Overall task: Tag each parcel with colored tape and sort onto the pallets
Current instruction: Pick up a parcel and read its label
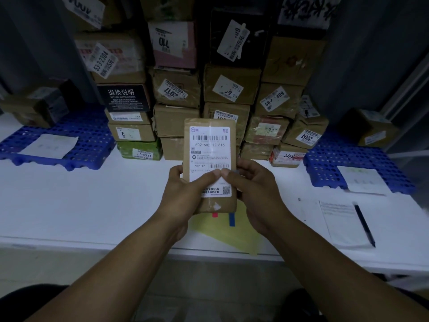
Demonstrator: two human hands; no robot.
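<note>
Brown kraft-paper parcel [210, 163], flat and oblong, held upright above the desk [92, 205] in two bare hands. Fingers [206, 178]: both sets curled close round the parcel's lower half, thumbs laid across its front with tips meeting, or very nearly, over the lower part of the white shipping label [210, 145]; the remaining fingers wrap behind the side edges. Left hand [185, 194] grips the left edge; right hand [253, 191] grips the right edge. Label: barcode at top, number 502-602-12-815 beneath, a second barcode just above the thumbs, QR code at lower right. Below the parcel, on the desk: yellow sheet [232, 231] carrying a short strip of red tape [215, 214] and a longer strip of blue tape [232, 219], side by side, their upper ends hidden by the parcel's bottom edge. Right of the yellow sheet: white printed sheet [343, 224] with a black pen [364, 225] lying on it. Left pallet [92, 135]: blue perforated plastic, far left of the desk, bearing a white paper [50, 146] and several cartons [37, 105] at its rear. Right pallet [325, 163]: same type, far right, bearing a white slip [362, 180] and one carton [371, 129]. Between the pallets, behind the held parcel: stack of parcels [209, 89], mostly brown cartons, with one pink, one green and one black, nearly all labelled.
</note>
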